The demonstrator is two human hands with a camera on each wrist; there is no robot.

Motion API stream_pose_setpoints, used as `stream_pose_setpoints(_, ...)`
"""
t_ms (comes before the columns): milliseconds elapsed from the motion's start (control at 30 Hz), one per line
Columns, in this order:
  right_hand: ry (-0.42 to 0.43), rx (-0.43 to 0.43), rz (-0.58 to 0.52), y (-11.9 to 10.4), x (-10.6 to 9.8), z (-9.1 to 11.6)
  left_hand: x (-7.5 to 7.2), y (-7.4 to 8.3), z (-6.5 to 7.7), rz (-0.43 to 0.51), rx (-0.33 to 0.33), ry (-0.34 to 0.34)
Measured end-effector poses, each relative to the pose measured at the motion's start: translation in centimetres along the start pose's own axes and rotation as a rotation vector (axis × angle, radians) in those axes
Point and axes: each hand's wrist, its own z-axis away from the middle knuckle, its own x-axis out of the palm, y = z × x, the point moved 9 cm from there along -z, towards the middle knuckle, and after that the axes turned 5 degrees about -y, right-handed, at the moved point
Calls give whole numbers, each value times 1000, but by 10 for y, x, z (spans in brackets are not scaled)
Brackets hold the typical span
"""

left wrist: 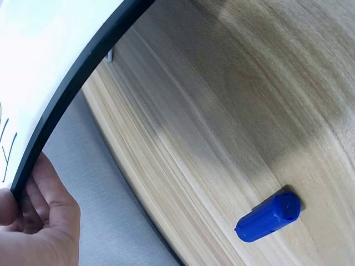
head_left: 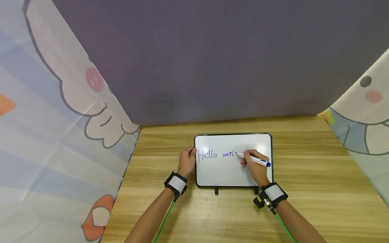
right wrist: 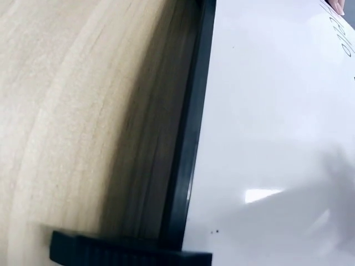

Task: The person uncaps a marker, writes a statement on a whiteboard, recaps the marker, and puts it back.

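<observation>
A small whiteboard point(head_left: 218, 173) with a black frame stands on the table, with "Hello worl" written on it in blue. My left hand point(head_left: 186, 161) grips its left edge; in the left wrist view, thumb and fingers point(left wrist: 55, 202) pinch the black rim from both sides. The right hand point(head_left: 256, 168) holds a white marker point(head_left: 253, 158) with a blue end, its dark tip at the last letter. A blue marker cap point(left wrist: 269, 217) lies on the wood in the left wrist view; the head view does not show it. The right wrist view leaves the marker out.
Black feet point(head_left: 216, 190) jut out under the board's lower edge, and one foot point(right wrist: 127, 252) shows large in the right wrist view. The wooden table point(head_left: 304, 152) ends at a grey back panel point(head_left: 212, 67). Cartoon-printed sheets point(head_left: 39, 162) flank both sides.
</observation>
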Motion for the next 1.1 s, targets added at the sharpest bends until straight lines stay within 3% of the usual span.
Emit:
stream_pose_setpoints(133, -13, -26, -27, 21, -2, -1, 0, -2, 0, 5, -13, -4)
stream_pose_setpoints(200, -15, -23, -55, 21, -3, -2, 0, -2, 0, 3, -12, -3)
stream_pose_setpoints(500, 21, 34, 27, 30, -4, -4, 0, -1, -1, -1, 9, 3)
stream_pose_setpoints(900, -8, 19, 34, 21, -1, -2, 2, -1, -1, 2, 21, 5)
stream_pose_setpoints(1100, -52, -33, -73, 2, 3, 1, 1, 2, -1, -2, 32, 7)
